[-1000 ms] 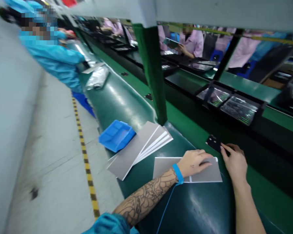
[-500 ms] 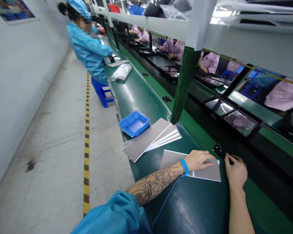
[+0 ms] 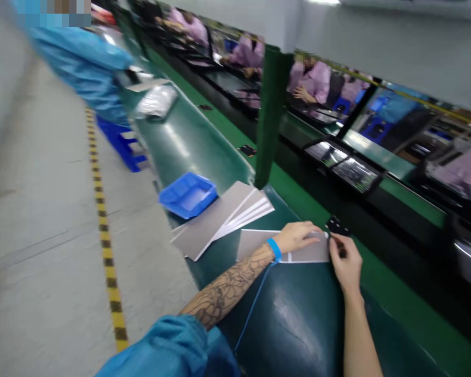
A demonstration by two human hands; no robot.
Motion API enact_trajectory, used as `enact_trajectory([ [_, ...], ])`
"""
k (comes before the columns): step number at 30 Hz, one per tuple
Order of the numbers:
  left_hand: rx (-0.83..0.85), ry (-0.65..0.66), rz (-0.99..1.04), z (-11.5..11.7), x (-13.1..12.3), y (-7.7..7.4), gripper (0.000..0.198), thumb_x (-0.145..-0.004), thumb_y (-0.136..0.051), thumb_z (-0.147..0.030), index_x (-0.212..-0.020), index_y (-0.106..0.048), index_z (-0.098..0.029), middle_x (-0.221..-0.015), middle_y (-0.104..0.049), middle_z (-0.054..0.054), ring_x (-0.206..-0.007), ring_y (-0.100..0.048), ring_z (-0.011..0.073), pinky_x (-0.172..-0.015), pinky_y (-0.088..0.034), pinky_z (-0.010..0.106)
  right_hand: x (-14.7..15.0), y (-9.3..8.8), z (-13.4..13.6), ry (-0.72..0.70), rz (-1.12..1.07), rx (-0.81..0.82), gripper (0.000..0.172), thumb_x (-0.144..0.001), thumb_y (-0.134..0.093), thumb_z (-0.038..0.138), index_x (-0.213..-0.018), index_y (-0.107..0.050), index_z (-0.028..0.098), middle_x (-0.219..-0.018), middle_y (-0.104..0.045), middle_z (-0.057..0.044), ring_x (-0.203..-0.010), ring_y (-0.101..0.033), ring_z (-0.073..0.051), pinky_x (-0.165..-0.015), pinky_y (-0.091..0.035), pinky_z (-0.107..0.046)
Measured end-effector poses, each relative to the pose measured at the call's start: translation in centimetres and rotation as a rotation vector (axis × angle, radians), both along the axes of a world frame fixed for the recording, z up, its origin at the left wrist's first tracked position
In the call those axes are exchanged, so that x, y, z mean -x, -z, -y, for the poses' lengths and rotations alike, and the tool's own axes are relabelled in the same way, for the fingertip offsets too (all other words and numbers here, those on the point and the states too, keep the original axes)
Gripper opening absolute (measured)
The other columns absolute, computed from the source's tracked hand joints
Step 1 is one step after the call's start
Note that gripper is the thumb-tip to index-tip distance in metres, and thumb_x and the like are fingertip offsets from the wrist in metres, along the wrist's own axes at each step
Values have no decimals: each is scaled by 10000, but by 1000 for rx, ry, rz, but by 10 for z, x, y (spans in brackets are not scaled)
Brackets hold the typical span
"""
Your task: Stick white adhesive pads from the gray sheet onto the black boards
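Card (image 3: 310, 254) lies at four o'clock, likely light, stiff; best lifted by edges. My left hand (image 3: 295, 236) rests on it, fingers parted; whether my right hand (image 3: 347, 262), at three o'clock, grips, I can't tell.

Relative to the earlier views: shifted the right hand (image 3: 347, 263) from the near end of the black card (image 3: 338, 225) to the right end of the gray board (image 3: 309, 255), placing fingertips (image 3: 333, 242) at the corner. Narrowed the former gap between hand and board.
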State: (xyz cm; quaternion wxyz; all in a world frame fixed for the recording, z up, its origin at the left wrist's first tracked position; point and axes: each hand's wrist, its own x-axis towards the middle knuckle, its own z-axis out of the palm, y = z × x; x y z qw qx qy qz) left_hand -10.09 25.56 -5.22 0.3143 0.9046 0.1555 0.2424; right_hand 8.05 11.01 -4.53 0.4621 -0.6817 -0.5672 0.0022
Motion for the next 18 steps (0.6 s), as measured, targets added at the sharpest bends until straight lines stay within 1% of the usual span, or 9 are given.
enact_trajectory([
  [2, 35, 5, 22, -5, 6, -1, 368, -1100, -606, -429, -1386, -683, -210, -1257, -753, 85, -1160, -729, 252, -1008, -566, 349, 6, -2, -2, -66, -63, 75, 252, -1061, -624, 394, -1130, -767, 198, -1088, -742, -107, -813, -661, -204, -654, -515, -327],
  [5, 65, -6, 49, -11, 12, -1, 354, -1109, -576, -437, -1379, -682, -232, -1268, -749, 81, -1168, -720, 258, -1034, -560, 380, 8, -3, -5, -110, -124, 129, 239, -1062, -626, 390, -1146, -767, 216, -1076, -744, -86, -812, -657, -192, -652, -495, -321],
  [10, 71, -12, 26, -5, 20, -3, 359, -1109, -572, -448, -1389, -677, -248, -1214, -746, 72, -1072, -726, 249, -971, -577, 388, 10, -3, -3, -85, -183, 121, 219, -1057, -641, 373, -1168, -765, 231, -1080, -745, -71, -807, -648, -184, -627, -474, -310],
  [14, 64, -30, 31, -1, 21, -5, 354, -1111, -569, -459, -1381, -688, -263, -1224, -754, 67, -1085, -729, 246, -958, -587, 388, 12, -2, -3, -105, -182, 126, 220, -1064, -631, 378, -1157, -765, 230, -1029, -753, -58, -791, -652, -181, -633, -468, -310],
  [18, 62, -35, 48, 1, 22, -8, 335, -1113, -570, -437, -1364, -697, -254, -1210, -762, 65, -1075, -732, 238, -960, -590, 396, 13, -2, -3, -89, -207, 148, 227, -1060, -644, 387, -1125, -766, 206, -947, -742, -43, -719, -607, -161, -622, -448, -302],
])
